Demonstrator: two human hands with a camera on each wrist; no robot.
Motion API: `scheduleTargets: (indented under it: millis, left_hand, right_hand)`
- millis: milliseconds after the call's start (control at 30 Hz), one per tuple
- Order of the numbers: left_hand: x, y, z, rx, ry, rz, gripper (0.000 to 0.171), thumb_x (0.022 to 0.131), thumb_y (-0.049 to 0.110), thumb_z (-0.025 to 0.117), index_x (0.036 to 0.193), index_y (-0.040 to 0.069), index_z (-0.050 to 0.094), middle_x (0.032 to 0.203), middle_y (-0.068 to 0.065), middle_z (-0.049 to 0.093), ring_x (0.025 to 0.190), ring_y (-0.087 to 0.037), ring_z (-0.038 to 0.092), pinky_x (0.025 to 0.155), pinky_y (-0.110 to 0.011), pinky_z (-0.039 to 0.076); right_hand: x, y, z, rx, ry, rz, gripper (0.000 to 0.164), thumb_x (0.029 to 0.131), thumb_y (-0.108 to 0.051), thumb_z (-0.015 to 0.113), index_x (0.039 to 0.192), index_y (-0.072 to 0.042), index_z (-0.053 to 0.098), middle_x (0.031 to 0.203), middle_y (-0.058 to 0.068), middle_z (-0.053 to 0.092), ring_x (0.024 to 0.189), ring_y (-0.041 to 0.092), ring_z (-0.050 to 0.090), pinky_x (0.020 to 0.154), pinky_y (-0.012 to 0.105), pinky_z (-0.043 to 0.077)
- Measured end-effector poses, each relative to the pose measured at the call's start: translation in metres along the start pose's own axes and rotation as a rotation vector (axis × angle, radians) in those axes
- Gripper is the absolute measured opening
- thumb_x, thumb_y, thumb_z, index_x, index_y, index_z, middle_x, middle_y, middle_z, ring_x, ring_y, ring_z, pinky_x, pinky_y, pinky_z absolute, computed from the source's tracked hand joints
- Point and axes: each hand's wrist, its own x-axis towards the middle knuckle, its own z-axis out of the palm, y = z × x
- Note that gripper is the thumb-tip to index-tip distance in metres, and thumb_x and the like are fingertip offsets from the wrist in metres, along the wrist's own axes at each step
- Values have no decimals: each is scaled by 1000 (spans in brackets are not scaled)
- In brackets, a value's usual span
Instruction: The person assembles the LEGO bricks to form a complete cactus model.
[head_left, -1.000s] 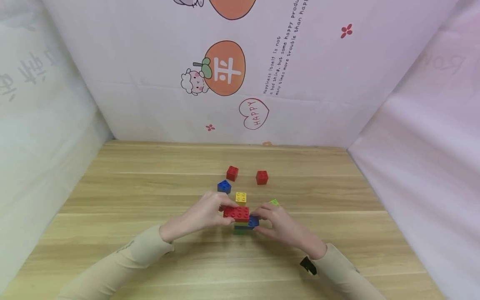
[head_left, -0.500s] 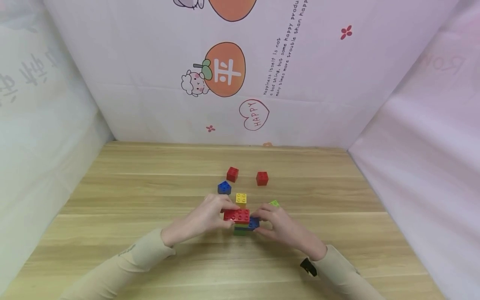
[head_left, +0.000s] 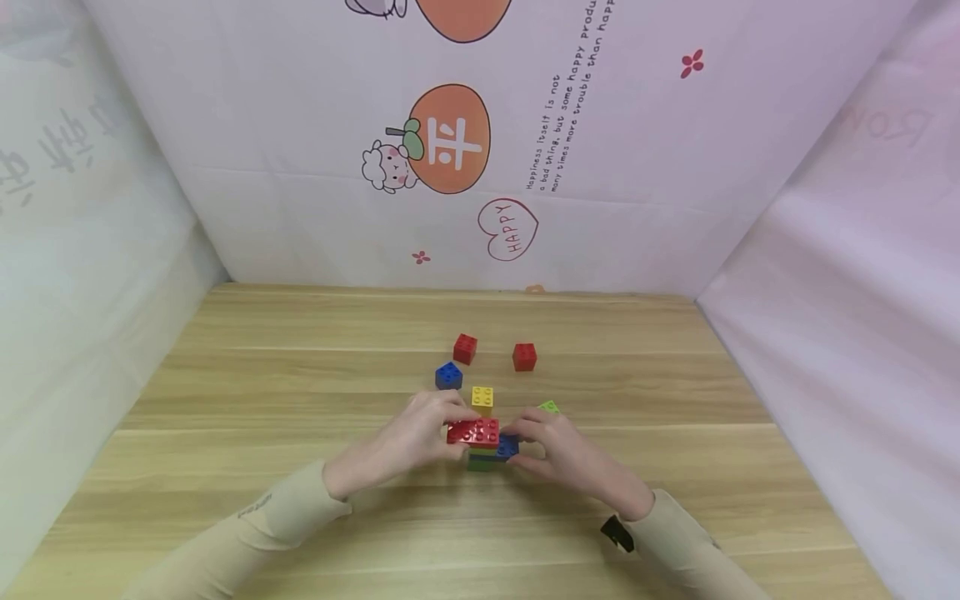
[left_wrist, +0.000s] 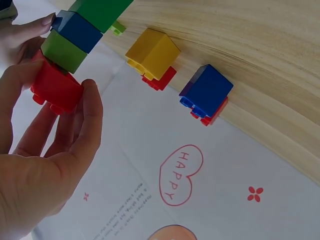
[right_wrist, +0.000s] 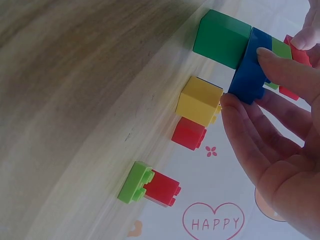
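Observation:
A stack of toy building bricks stands in the middle of the table. Its base is a dark green brick [right_wrist: 222, 37]. Above that, a long blue brick [head_left: 507, 448] juts out to the right, and a light green brick [left_wrist: 64, 51] sits on the blue one's left part. Topmost is a long red brick [head_left: 474, 432] reaching out to the left. The left hand [head_left: 408, 442] grips the red brick's overhanging end between thumb and fingers. From the other side, the right hand [head_left: 562, 450] pinches the blue brick's projecting end.
Just behind the stack is a yellow brick [head_left: 482, 398], with a loose blue brick [head_left: 448, 375] to its left. Two red bricks, one left [head_left: 465, 348] and one right [head_left: 524, 357], lie farther back. A light green brick [head_left: 549, 407] is partly hidden behind the right hand. Printed cloth walls surround the table.

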Motion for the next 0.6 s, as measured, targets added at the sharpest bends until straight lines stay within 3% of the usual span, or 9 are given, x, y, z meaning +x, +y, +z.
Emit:
scheduleTargets:
  millis: [100, 333, 600]
  left_hand:
    - [-1, 1, 1, 9, 14, 12, 37, 78, 13, 82, 114, 12, 75, 103, 1, 70, 93, -11, 61, 85, -31, 49]
    - [-1, 1, 2, 42, 15, 25, 36, 79, 14, 81, 114, 13, 74, 104, 1, 70, 93, -10, 63, 81, -23, 54]
    - [3, 1, 0, 30, -13, 10, 36, 79, 14, 81, 113, 10, 72, 107, -1, 71, 96, -12, 64, 86, -31, 59]
  right_hand:
    - [0, 0, 0, 6, 3, -4, 31, 86, -17, 77, 115, -10, 70, 112, 2, 71, 101, 14, 67, 86, 27, 60]
    - [-1, 1, 0, 8, -3, -3, 31, 87, -19, 77, 116, -11, 70, 112, 2, 71, 100, 13, 67, 85, 26, 60]
    - [-1, 1, 0, 4, -7, 1, 32, 87, -19, 76, 117, -11, 69, 112, 2, 71, 101, 14, 67, 85, 26, 60]
